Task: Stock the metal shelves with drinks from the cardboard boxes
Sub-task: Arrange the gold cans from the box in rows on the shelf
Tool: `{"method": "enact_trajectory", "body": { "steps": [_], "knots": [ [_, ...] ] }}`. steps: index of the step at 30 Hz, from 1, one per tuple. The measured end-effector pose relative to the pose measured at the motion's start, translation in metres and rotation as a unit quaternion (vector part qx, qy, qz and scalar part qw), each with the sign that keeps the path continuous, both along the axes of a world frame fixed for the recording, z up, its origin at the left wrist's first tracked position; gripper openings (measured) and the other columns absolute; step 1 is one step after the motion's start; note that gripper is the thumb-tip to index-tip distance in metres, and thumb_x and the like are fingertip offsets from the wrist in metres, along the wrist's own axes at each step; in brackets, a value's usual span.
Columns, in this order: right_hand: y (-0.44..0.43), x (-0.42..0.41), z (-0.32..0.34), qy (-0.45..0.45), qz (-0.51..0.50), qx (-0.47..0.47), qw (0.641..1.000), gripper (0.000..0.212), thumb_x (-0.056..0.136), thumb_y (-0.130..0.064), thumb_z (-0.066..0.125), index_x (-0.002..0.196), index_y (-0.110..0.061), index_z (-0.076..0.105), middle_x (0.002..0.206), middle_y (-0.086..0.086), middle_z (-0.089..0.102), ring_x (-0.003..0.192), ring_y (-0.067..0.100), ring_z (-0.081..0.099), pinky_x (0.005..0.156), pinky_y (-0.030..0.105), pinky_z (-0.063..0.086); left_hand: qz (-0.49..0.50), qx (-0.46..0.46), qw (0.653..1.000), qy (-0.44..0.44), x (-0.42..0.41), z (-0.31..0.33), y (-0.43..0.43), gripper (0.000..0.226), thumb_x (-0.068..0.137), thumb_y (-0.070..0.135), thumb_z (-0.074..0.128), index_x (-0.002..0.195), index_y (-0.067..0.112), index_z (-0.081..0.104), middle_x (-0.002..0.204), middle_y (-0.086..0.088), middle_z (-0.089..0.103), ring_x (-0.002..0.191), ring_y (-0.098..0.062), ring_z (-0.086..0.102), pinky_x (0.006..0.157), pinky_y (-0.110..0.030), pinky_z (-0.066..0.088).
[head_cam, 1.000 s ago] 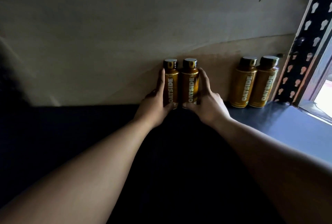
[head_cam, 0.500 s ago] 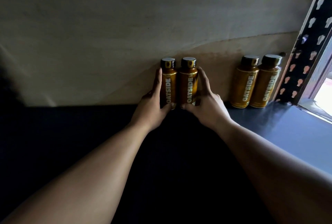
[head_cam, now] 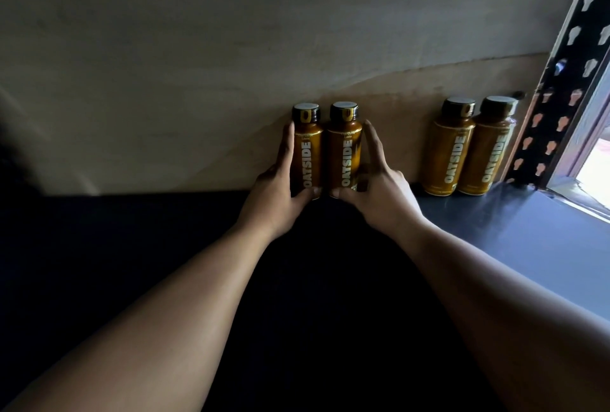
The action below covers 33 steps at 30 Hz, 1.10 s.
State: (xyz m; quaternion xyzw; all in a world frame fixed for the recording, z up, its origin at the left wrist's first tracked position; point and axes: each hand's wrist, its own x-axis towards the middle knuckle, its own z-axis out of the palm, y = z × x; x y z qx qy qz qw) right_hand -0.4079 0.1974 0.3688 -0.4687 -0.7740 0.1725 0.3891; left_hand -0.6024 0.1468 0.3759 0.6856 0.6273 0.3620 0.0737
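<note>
Two amber Oatside bottles with black caps stand upright side by side at the back of the dark metal shelf, against the wall. My left hand holds the left bottle, thumb across its base. My right hand holds the right bottle the same way, index finger along its side. Two more Oatside bottles stand together further right, near the shelf's upright post.
A black perforated metal upright rises at the right end of the shelf, with a bright window frame beyond it. The grey wall closes the back. The left part of the shelf lies in deep shadow.
Both hands with the two bottles have stayed almost in place at the back of the shelf; the view shifted slightly. The pair on the right has not moved.
</note>
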Motion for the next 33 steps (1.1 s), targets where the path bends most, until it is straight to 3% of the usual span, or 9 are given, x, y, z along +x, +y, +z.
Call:
{"method": "enact_trajectory", "body": {
  "steps": [16,21,25,27,30,33],
  "knots": [
    [-0.002,-0.001,0.003,-0.01,0.001,-0.016,1.0,0.116,0.085,-0.038,0.083,0.159,-0.045,-0.006,0.134,-0.002,0.066,0.115,0.022,0.066,0.097,0.036,0.052,0.009,0.005,1.0,-0.006,0.002,0.001,-0.002,0.109,0.095,0.038,0.067,0.142,0.055,-0.03,0.162,0.0,0.034,0.134,-0.028,0.051,0.097,-0.036,0.045],
    [-0.011,0.001,0.006,0.026,-0.013,-0.059,0.998,0.124,0.077,-0.044,0.088,0.161,-0.04,-0.003,0.133,-0.003,0.067,0.12,0.019,0.064,0.093,0.027,0.045,0.006,-0.013,0.999,-0.032,0.005,0.004,-0.009,0.129,0.086,0.033,0.08,0.15,0.043,-0.031,0.159,-0.001,0.039,0.135,-0.027,0.051,0.103,-0.039,0.043],
    [-0.029,0.012,0.013,0.036,-0.031,-0.118,0.992,0.128,0.078,-0.049,0.085,0.162,-0.034,-0.011,0.144,0.001,0.059,0.128,0.02,0.057,0.092,0.025,0.04,0.03,-0.032,0.999,-0.03,0.005,0.006,-0.023,0.138,0.081,0.033,0.084,0.148,0.037,-0.037,0.165,-0.008,0.027,0.138,-0.028,0.048,0.104,-0.045,0.044],
    [-0.043,0.02,0.016,0.037,-0.041,-0.135,0.989,0.123,0.08,-0.052,0.083,0.164,-0.03,-0.005,0.147,0.001,0.056,0.122,0.014,0.056,0.091,0.026,0.04,0.049,-0.049,0.997,-0.04,0.003,0.006,-0.036,0.135,0.083,0.038,0.082,0.149,0.037,-0.036,0.165,-0.009,0.026,0.138,-0.028,0.048,0.104,-0.043,0.043],
    [-0.067,0.031,0.013,-0.004,-0.043,-0.137,0.99,0.103,0.081,-0.052,0.081,0.162,-0.026,0.022,0.135,-0.002,0.061,0.112,0.008,0.057,0.087,0.025,0.044,0.049,-0.102,0.992,-0.054,0.003,0.007,-0.067,0.124,0.084,0.046,0.078,0.156,0.037,-0.022,0.151,-0.007,0.047,0.132,-0.021,0.052,0.103,-0.036,0.042],
    [-0.107,0.038,0.014,-0.052,-0.031,-0.144,0.988,0.079,0.081,-0.055,0.079,0.149,-0.029,0.048,0.12,-0.011,0.066,0.107,0.009,0.063,0.08,0.023,0.048,0.009,-0.128,0.991,-0.035,0.008,0.008,-0.111,0.094,0.084,0.055,0.074,0.159,0.035,0.021,0.133,0.007,0.06,0.122,-0.013,0.055,0.095,-0.028,0.04]
  ]
}}
